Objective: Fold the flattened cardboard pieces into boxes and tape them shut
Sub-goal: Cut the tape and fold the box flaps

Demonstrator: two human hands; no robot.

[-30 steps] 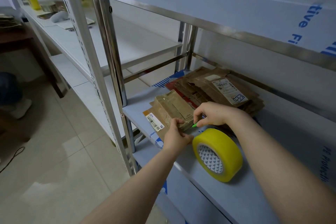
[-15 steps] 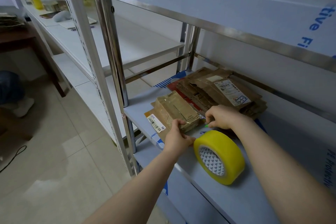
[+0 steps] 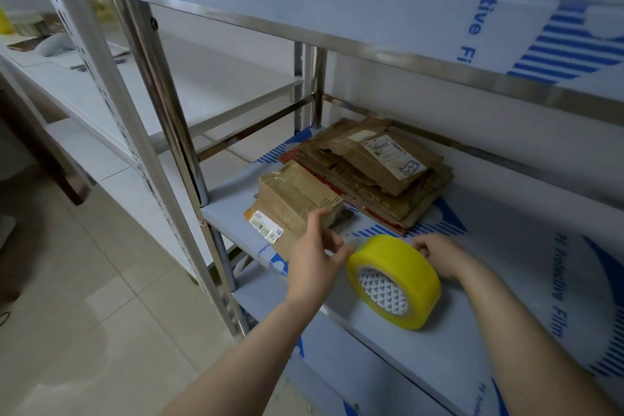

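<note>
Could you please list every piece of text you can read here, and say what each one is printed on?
"PE Protective Film": blue print on the middle shelf.
"tive Fi": cut-off blue print on the upper shelf.
White label on the larger cardboard stack: too small to read.
Barcode label on the smaller cardboard stack: too small to read.
Yellow tape roll: no words.

- A yellow tape roll (image 3: 393, 280) stands on edge on the steel shelf (image 3: 499, 223).
- The left hand (image 3: 315, 260) hovers just left of it, fingers loosely spread, thumb by the small flattened cardboard pile (image 3: 293, 199).
- The right hand (image 3: 440, 255) sits just behind the roll, fingers curled at its far rim; a grip is unclear.
- A larger cardboard stack (image 3: 371, 172) lies behind, bearing a white label (image 3: 393, 154).
</note>
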